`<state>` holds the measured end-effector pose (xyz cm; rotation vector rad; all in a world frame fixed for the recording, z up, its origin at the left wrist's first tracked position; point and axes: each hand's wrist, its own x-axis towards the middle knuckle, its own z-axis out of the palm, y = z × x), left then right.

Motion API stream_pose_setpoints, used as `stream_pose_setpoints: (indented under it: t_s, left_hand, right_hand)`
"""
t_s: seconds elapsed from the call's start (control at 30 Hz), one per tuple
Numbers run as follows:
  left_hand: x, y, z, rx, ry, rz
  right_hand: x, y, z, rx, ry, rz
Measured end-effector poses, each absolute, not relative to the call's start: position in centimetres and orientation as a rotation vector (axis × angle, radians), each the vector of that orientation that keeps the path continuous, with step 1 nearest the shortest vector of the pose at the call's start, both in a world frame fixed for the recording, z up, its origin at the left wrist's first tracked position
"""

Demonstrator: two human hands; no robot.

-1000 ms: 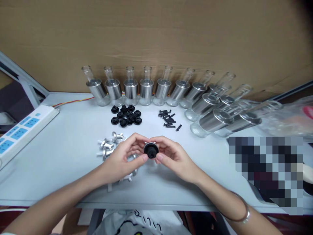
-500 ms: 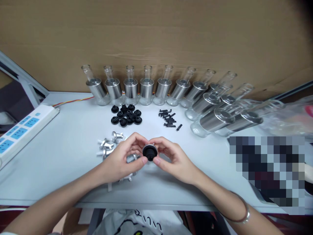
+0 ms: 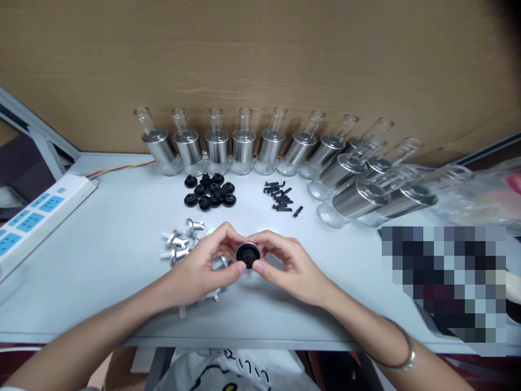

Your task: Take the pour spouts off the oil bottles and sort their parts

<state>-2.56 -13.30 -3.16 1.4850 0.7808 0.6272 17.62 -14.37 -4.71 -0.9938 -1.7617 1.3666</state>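
Note:
Between my two hands is a bottle pourer (image 3: pixel 248 255), its ribbed black stopper facing me inside a silver rim; the spout side is hidden. My left hand (image 3: pixel 209 263) is closed on its left edge, thumb on the lower front and fingers behind. From the right, my right hand (image 3: pixel 287 263) grips it the same way. Close to my left hand lie several silver pourer spouts (image 3: pixel 179 254) with whitish tubes, partly covered by that hand. Farther back sit a cluster of black rubber stoppers (image 3: pixel 209 191) and a small pile of black flat clips (image 3: pixel 280 198).
Several glass bottles with steel sleeves (image 3: pixel 244 145) line the back, curving forward on the right. A white power strip (image 3: pixel 44 217) lies at the left. On the right are a pixelated dark object (image 3: pixel 443 282) and a clear plastic bag (image 3: pixel 488 190). Cardboard (image 3: pixel 260 65) stands behind.
Both hands keep their hold on the pourer, which has tilted very slightly. The rest of the table looks the same, apart from a tiny shift of the view.

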Motion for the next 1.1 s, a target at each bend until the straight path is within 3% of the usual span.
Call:
stream_pose_setpoints:
  t_s: [0.6, 1.1]
  left_hand:
    - [-3.05, -13.27, -3.28, 1.58, 0.793, 0.518]
    - [-2.32, -13.3, -2.83, 1.691, 0.847, 0.642]
  right_hand:
    - [17.57, -14.45, -4.64, -1.026, -1.846, 1.327]
    - [17.19, -14.56, -4.49, -0.975, -1.824, 1.257]
